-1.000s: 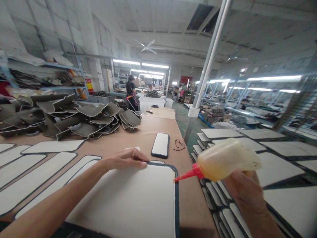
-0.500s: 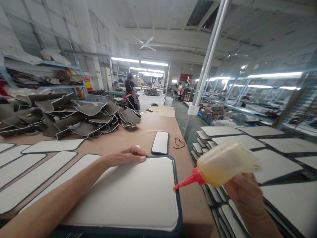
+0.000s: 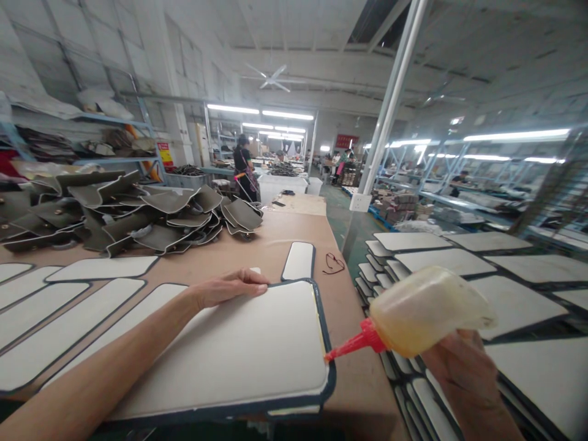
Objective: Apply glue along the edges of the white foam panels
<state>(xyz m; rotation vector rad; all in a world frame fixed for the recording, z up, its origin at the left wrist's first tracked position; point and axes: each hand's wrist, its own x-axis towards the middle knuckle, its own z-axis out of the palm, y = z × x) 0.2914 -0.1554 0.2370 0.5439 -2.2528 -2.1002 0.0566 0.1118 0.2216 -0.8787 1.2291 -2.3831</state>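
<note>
A large cream panel with a dark rim (image 3: pixel 239 349) lies at the table's front edge. My left hand (image 3: pixel 232 288) pinches its far edge. In my right hand (image 3: pixel 463 361) is a tilted squeeze bottle (image 3: pixel 422 312) of yellowish liquid, its red nozzle touching the panel's right edge near the front corner. A yellowish line runs along that edge behind the nozzle. Just beyond the panel lies a small cream piece with a dark rim (image 3: pixel 298 261).
Several rimmed panels (image 3: pixel 68 321) lie at left, before a heap of grey-brown pieces (image 3: pixel 165 211). Glasses (image 3: pixel 334 263) rest near the table's (image 3: pixel 362 367) right edge. Stacked panels (image 3: pixel 445 262) and a metal post (image 3: pixel 390 104) stand at right. A person (image 3: pixel 243 168) stands farther back.
The nozzle has moved toward me along the panel's right edge, and the yellowish line is longer. The panel's near edge sits slightly higher in view, with a pale strip showing beneath it.
</note>
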